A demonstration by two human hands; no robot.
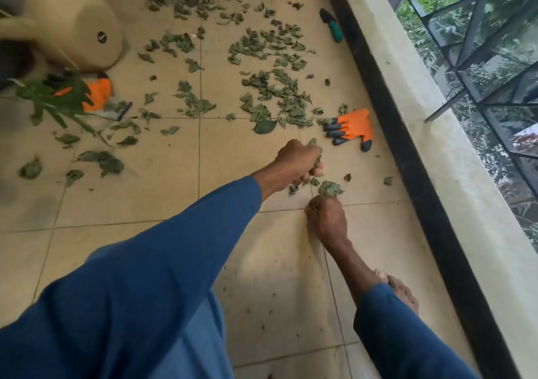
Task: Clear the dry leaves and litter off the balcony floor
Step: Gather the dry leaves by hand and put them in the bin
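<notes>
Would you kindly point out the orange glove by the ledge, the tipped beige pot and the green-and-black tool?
orange glove (pixel 353 126): head view, orange back.
beige pot (pixel 68 14): head view, side wall.
green-and-black tool (pixel 336 32): head view, green section.

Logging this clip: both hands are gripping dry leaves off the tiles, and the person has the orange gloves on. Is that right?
Not quite: the hands are bare. The head view shows the left hand and right hand gripping dry leaves with no gloves on; one orange glove lies on the tiles near the black kerb.
</notes>
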